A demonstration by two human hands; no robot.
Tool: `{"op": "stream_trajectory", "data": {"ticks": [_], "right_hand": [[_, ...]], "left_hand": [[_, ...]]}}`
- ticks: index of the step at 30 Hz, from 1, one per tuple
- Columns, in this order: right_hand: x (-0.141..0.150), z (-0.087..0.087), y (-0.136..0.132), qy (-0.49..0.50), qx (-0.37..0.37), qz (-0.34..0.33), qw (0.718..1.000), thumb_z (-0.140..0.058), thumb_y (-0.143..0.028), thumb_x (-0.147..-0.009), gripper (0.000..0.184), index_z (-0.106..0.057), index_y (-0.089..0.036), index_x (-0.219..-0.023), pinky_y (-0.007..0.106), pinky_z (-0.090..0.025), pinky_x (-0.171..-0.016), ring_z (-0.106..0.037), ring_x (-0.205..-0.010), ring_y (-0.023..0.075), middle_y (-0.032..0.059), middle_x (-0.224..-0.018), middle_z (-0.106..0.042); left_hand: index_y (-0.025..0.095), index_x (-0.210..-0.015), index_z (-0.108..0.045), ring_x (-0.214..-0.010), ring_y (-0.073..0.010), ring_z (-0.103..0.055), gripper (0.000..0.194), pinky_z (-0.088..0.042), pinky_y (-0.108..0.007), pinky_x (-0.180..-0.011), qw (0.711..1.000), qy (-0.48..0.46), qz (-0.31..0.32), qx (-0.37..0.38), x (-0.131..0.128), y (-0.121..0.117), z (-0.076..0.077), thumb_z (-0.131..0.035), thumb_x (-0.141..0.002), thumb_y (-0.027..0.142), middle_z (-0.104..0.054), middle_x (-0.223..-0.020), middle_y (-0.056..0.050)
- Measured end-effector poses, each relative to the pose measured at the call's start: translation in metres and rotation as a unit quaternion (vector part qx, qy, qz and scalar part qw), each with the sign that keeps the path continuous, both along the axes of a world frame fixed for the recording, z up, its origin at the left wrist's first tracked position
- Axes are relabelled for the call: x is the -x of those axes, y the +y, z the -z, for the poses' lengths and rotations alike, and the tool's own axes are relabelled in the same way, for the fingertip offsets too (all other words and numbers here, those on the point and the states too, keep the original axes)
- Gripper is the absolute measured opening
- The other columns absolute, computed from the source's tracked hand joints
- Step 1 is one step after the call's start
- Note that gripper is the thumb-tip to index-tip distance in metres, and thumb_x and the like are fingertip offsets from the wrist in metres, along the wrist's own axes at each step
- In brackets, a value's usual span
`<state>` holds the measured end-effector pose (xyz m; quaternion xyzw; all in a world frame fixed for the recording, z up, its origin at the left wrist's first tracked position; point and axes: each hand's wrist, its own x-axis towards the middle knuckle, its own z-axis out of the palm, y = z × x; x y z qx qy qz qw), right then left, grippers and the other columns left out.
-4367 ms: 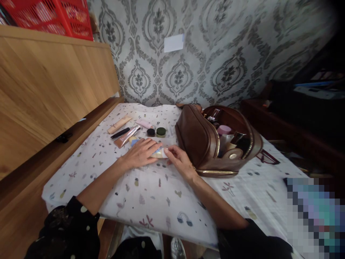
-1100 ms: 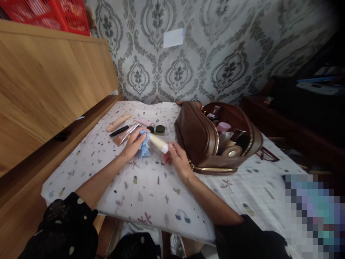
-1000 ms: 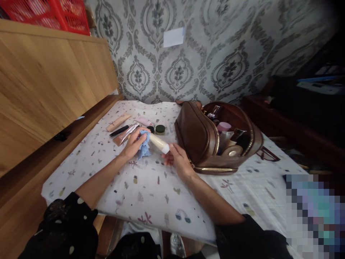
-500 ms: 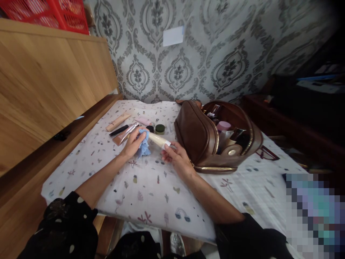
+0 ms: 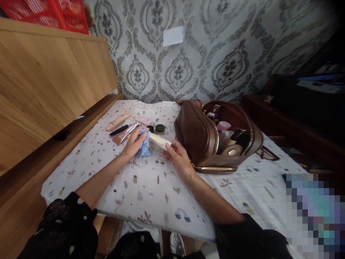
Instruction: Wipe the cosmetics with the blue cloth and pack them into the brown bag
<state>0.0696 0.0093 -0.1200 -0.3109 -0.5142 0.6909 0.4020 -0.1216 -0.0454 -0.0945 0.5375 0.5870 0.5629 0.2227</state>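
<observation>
A pale yellow squeeze tube (image 5: pixel 158 140) with a white cap is held between my two hands above the table. My left hand (image 5: pixel 134 144) is closed around a crumpled light blue cloth (image 5: pixel 145 146), which wraps the tube's far end. With thumb and fingers, my right hand (image 5: pixel 178 157) grips the tube at its white cap. Just beyond my left hand lie a peach tube (image 5: pixel 118 122), a black slim tube (image 5: pixel 119 130), a tan tube with a silver end (image 5: pixel 124 135) and a pink tube (image 5: pixel 144 121). Two small dark jars (image 5: pixel 160 128) stand behind the held tube.
A brown cosmetic bag (image 5: pixel 195 133) stands unzipped to the right, with several items inside. Dark red-framed glasses (image 5: pixel 268 154) lie beyond it. The patterned cloth (image 5: pixel 151 194) covers the table. A wooden cabinet (image 5: pixel 54 72) rises at left, with a red basket (image 5: pixel 72 16) on top.
Both hands keep their hold on the tube and cloth. The cloth and tube have shifted only very slightly; the other things are where they were.
</observation>
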Motion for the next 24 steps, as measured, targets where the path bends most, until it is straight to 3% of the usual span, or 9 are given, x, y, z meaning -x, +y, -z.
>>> {"op": "stream_trajectory", "data": {"ticks": [4, 8, 10, 13, 15, 17, 20, 24], "right_hand": [[0.002, 0.003, 0.002, 0.000, 0.000, 0.029, 1.000, -0.080, -0.068, -0.061, 0.058, -0.053, -0.021, -0.084, 0.027, -0.050, -0.056, -0.068, -0.068, 0.0171, -0.0010, -0.076, -0.064], [0.003, 0.004, 0.002, -0.013, -0.005, 0.047, 0.999, -0.082, -0.068, -0.058, 0.060, -0.053, -0.021, -0.083, 0.028, -0.052, -0.058, -0.068, -0.068, 0.0179, -0.0003, -0.074, -0.065], [0.003, 0.003, 0.000, -0.027, -0.017, 0.038, 0.999, -0.081, -0.070, -0.059, 0.060, -0.053, -0.021, -0.081, 0.029, -0.052, -0.058, -0.067, -0.066, 0.0180, 0.0003, -0.072, -0.066], [0.002, 0.000, -0.004, -0.036, -0.054, -0.005, 0.998, -0.079, -0.071, -0.062, 0.058, -0.053, -0.022, -0.079, 0.030, -0.051, -0.055, -0.064, -0.061, 0.0184, 0.0002, -0.067, -0.065], [0.002, -0.002, -0.008, -0.034, -0.081, -0.041, 0.995, -0.079, -0.071, -0.062, 0.057, -0.053, -0.023, -0.076, 0.030, -0.048, -0.052, -0.060, -0.055, 0.0169, -0.0013, -0.063, -0.063], [0.002, -0.004, -0.011, -0.031, -0.088, -0.070, 0.993, -0.080, -0.069, -0.062, 0.055, -0.053, -0.022, -0.074, 0.029, -0.046, -0.051, -0.057, -0.052, 0.0153, -0.0023, -0.060, -0.061], [0.003, -0.007, -0.014, -0.030, -0.062, -0.084, 0.994, -0.081, -0.069, -0.062, 0.055, -0.054, -0.022, -0.074, 0.027, -0.044, -0.050, -0.059, -0.053, 0.0156, -0.0017, -0.061, -0.062], [0.001, -0.010, -0.014, -0.031, -0.048, -0.074, 0.996, -0.080, -0.071, -0.061, 0.058, -0.055, -0.021, -0.074, 0.027, -0.044, -0.050, -0.063, -0.057, 0.0173, -0.0003, -0.063, -0.063]], "left_hand": [[0.022, -0.119, -0.054, -0.092, -0.0144, -0.059, 0.034, -0.052, -0.023, -0.072, 0.997, 0.037, -0.065, -0.008, 0.005, 0.005, 0.009, -0.063, -0.091, 0.040, -0.059, -0.111, -0.006], [0.021, -0.111, -0.053, -0.104, -0.0186, -0.056, 0.023, -0.049, -0.032, -0.092, 0.978, 0.121, -0.150, -0.083, 0.007, 0.003, 0.005, -0.056, -0.096, 0.039, -0.057, -0.106, -0.006], [0.021, -0.110, -0.053, -0.104, -0.0197, -0.056, 0.020, -0.046, -0.036, -0.098, 0.959, 0.184, -0.163, -0.139, 0.000, -0.003, 0.000, -0.049, -0.099, 0.038, -0.057, -0.106, -0.007], [0.021, -0.115, -0.055, -0.111, -0.0222, -0.056, 0.023, -0.047, -0.040, -0.101, 0.930, 0.302, -0.076, -0.193, -0.019, -0.013, -0.006, -0.041, -0.103, 0.034, -0.058, -0.114, -0.011], [0.021, -0.115, -0.058, -0.111, -0.0230, -0.058, 0.025, -0.048, -0.040, -0.099, 0.903, 0.387, 0.022, -0.187, -0.031, -0.017, -0.007, -0.039, -0.103, 0.032, -0.061, -0.115, -0.012], [0.020, -0.110, -0.062, -0.102, -0.0230, -0.060, 0.028, -0.049, -0.040, -0.093, 0.871, 0.457, 0.074, -0.163, -0.036, -0.018, -0.005, -0.038, -0.103, 0.031, -0.064, -0.107, -0.012], [0.020, -0.098, -0.066, -0.086, -0.0219, -0.061, 0.033, -0.046, -0.038, -0.085, 0.850, 0.506, 0.042, -0.139, -0.031, -0.015, -0.003, -0.037, -0.104, 0.035, -0.067, -0.093, -0.009], [0.019, -0.086, -0.064, -0.080, -0.0220, -0.058, 0.036, -0.042, -0.036, -0.079, 0.866, 0.487, -0.004, -0.113, -0.014, -0.010, -0.005, -0.040, -0.103, 0.039, -0.064, -0.083, -0.008]]}}
